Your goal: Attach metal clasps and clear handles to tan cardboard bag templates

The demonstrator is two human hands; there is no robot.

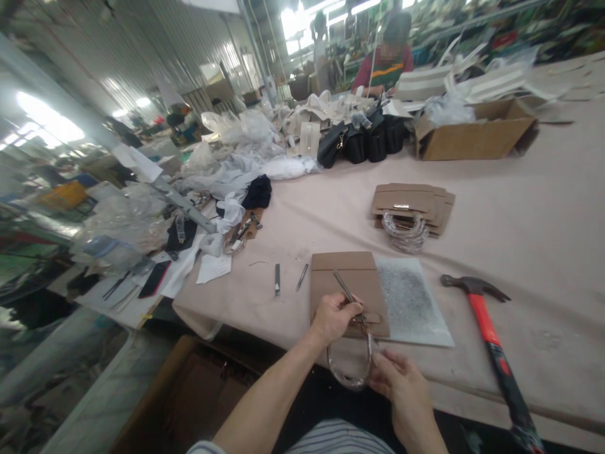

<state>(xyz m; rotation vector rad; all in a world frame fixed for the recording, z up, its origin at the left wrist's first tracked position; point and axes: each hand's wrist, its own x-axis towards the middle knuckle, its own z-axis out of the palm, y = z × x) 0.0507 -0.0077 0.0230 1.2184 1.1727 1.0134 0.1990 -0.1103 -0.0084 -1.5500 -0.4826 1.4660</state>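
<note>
Gripping a slim grey metal rod [343, 287], the left hand [335, 317] has its fingers over the flat brown leather panel [367, 285]. At the panel's near edge, the right hand's [401, 383] fingers hold a curved, clear-plastic-wrapped handle [350, 381]. Right of the panel lies a red-and-black claw hammer [492, 343].

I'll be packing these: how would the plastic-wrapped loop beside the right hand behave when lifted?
The loop probably springs rather than flops, since it bows in a rounded curve. Its shiny, clear-wrapped surface may feel slippery. Being slender, it is likely light.
</note>
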